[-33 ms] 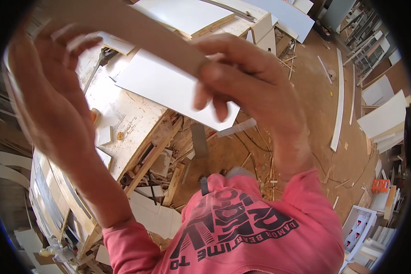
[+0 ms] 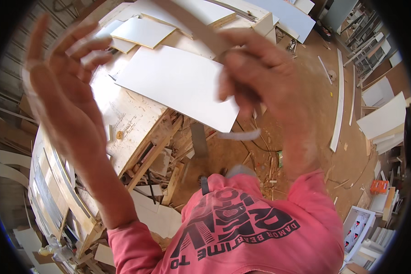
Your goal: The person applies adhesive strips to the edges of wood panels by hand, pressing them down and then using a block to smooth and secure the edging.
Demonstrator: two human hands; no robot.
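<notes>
My right hand is closed around a thin, flat, brownish-grey strip, pinched between thumb and fingers. The strip runs up and left, out of the top of the picture. Raised at the left, my left hand has its fingers spread and blurred, with nothing seen in it. Beneath both hands a white rectangular board lies on the workbench, one corner jutting past the edge. A pale curved piece shows below my right hand; whether it belongs to the strip I cannot tell.
More white panels lie at the bench's far side. Wood offcuts crowd the space under its edge. Long white strips and scraps lie on the brown floor. At the right stand leaning boards, an orange box and a white crate.
The strip has moved up and right with my right hand and now looks bent. My left hand has come away from beside the strip, its fingers spread wider, uncovering the far panels.
</notes>
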